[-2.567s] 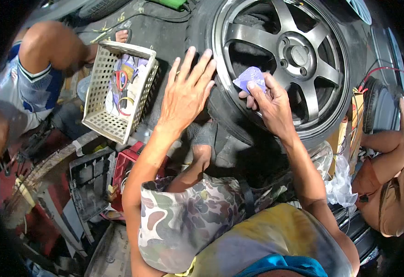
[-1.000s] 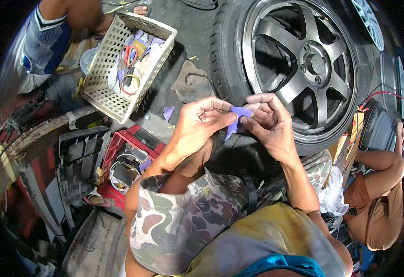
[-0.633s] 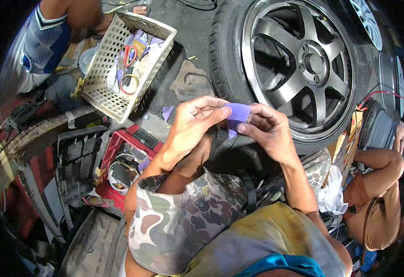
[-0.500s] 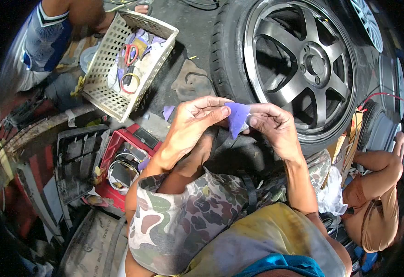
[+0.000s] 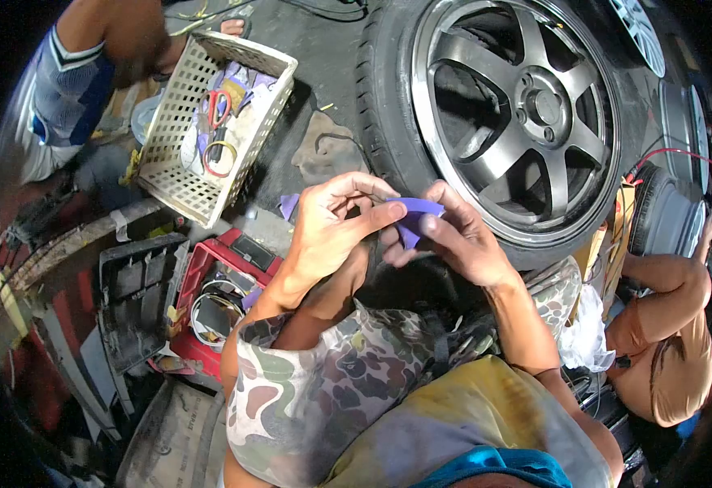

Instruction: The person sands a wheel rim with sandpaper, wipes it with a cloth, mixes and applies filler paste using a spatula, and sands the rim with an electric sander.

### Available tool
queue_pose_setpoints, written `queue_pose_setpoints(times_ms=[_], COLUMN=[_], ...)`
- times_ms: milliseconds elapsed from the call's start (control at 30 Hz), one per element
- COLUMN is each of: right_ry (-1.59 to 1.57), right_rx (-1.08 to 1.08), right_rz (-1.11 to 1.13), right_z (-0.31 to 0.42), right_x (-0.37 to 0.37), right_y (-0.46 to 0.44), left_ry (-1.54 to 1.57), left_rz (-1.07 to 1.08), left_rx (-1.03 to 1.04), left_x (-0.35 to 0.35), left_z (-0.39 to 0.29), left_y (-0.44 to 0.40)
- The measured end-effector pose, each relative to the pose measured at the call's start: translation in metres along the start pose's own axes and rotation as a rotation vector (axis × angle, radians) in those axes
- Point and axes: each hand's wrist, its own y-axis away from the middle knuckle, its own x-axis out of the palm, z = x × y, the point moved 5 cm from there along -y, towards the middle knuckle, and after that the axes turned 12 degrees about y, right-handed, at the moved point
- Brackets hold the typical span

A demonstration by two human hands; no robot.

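Observation:
A small piece of purple sandpaper [image 5: 411, 220] is pinched between both hands, bent between the fingertips. My left hand [image 5: 340, 224] grips its left edge with thumb and fingers. On the other edge, my right hand [image 5: 463, 236] holds it between thumb and fingers. Just beyond the hands lies a tyre [image 5: 384, 122] with a dark grey spoked wheel rim [image 5: 494, 163]; I cannot make out any contact between the hands and it.
A cream basket [image 5: 157, 146] holds scissors [image 5: 219, 107], tape and purple scraps. A red toolbox [image 5: 201, 346] is at lower left, a white plastic bag [image 5: 588, 333] at right. Other people's legs [image 5: 80, 89] show at the left and right edges.
Earlier my left hand was spread flat by the tyre; it has since come to the sandpaper in my right hand. Lately the sandpaper has turned and bent, and the view has shifted slightly.

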Motion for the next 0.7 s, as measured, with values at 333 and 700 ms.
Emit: queue_pose_setpoints(times_ms=[333, 700], right_ry=[1.271, 1.664], right_rx=[-0.693, -0.867], right_rz=[-0.230, -0.110], right_z=[0.067, 0.066], right_x=[-0.041, -0.072], right_y=[-0.008, -0.064], left_ry=[0.072, -0.086], left_rz=[-0.020, -0.107], left_rx=[0.085, -0.050], left_x=[-0.005, -0.013], left_z=[-0.002, 0.009], left_y=[-0.007, 0.002])
